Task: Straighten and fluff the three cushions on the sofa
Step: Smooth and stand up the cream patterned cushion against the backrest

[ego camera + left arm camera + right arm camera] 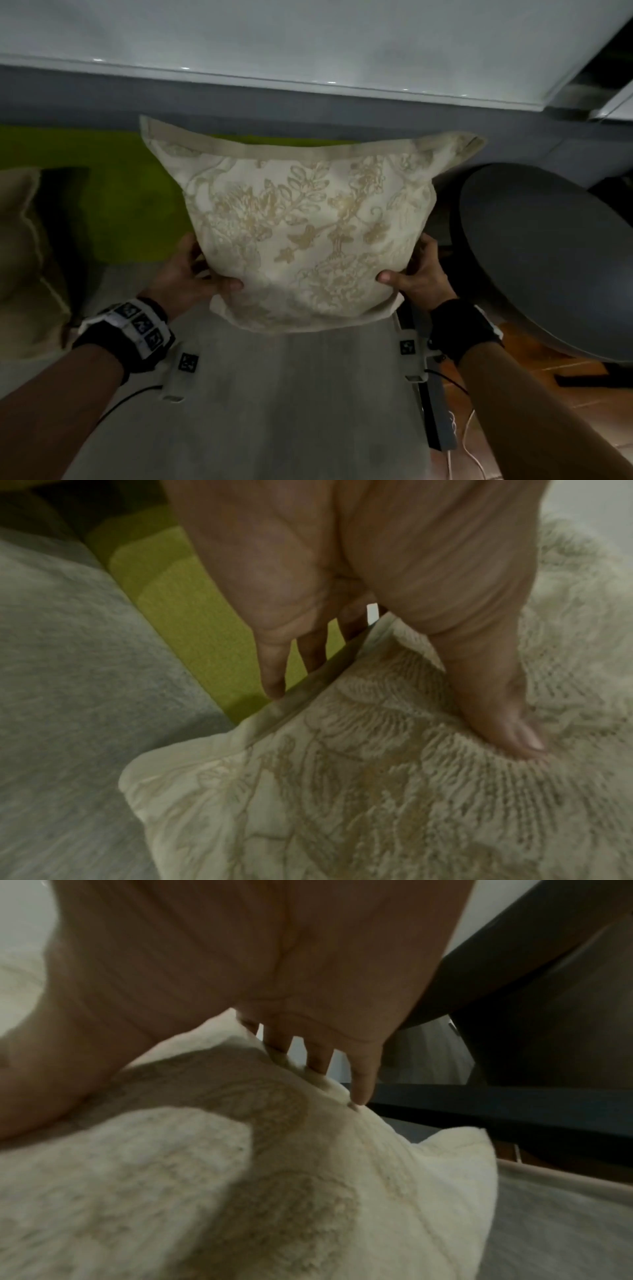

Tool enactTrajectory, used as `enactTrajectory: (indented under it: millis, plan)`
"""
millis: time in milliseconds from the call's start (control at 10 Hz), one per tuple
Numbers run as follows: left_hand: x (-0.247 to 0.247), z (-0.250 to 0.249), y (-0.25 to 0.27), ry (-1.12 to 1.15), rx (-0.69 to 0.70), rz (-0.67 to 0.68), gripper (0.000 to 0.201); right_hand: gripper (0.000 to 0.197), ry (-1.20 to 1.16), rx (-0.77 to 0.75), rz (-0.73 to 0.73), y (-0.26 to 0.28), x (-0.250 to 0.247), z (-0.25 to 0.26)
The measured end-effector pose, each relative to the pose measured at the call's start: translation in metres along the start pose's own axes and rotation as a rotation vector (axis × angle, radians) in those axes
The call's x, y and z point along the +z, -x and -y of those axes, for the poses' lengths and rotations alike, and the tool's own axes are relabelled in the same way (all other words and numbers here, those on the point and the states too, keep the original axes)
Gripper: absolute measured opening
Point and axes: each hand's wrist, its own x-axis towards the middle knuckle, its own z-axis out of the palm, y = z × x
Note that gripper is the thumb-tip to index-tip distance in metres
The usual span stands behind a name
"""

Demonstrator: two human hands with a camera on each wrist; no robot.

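A cream cushion (301, 233) with a gold floral pattern stands upright in the middle of the head view, lifted slightly above the grey sofa seat (274, 394). My left hand (198, 270) grips its lower left side, thumb pressed into the front face and fingers behind. My right hand (414, 274) grips the lower right side the same way. In the left wrist view the thumb (503, 710) dents the cushion (342, 791). The right wrist view shows my fingers (363, 1080) over the cushion (240, 1177) edge. A second beige cushion (24, 260) lies at the far left.
A green backrest (120, 198) runs behind the seat, with a white wall panel (308, 41) above it. A round dark grey table (555, 253) stands close on the right. Cables and a dark power strip (442, 421) lie on the wooden floor beside the sofa.
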Motion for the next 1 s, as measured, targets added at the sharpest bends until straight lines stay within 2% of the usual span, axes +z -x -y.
enactTrajectory:
  millis: [100, 200, 300, 400, 500, 600, 700, 900, 1000]
  plan:
    - [0.017, 0.011, -0.009, -0.014, -0.004, -0.014, 0.095, 0.136, 0.036, 0.062, 0.011, -0.015, -0.005, -0.022]
    - [0.030, 0.025, -0.019, -0.022, -0.038, -0.011, 0.110, 0.144, 0.096, 0.103, 0.021, -0.025, -0.006, -0.042]
    - [0.038, 0.030, -0.028, 0.003, -0.023, -0.069, 0.107, 0.130, 0.101, 0.064, 0.027, -0.036, -0.007, -0.052]
    - [0.040, 0.025, -0.034, -0.004, 0.031, -0.137, 0.093, 0.112, 0.089, 0.006, 0.016, -0.046, -0.011, -0.049]
    - [0.038, 0.022, -0.038, -0.020, 0.040, -0.149, 0.087, 0.109, 0.084, -0.007, 0.025, -0.053, -0.013, -0.046]
    - [0.039, 0.024, -0.042, -0.077, 0.026, -0.119, 0.103, 0.121, 0.170, 0.005, 0.038, -0.061, -0.008, -0.048]
    - [0.040, 0.026, -0.046, -0.096, -0.017, -0.125, 0.100, 0.123, 0.240, 0.033, 0.036, -0.064, -0.006, -0.044]
    - [0.032, 0.004, -0.009, -0.223, -0.181, -0.159, 0.107, 0.100, 0.377, -0.077, 0.020, -0.030, -0.007, -0.028]
    - [0.018, -0.024, 0.029, -0.314, -0.203, -0.116, 0.094, 0.098, 0.658, -0.134, 0.061, 0.002, -0.006, -0.019]
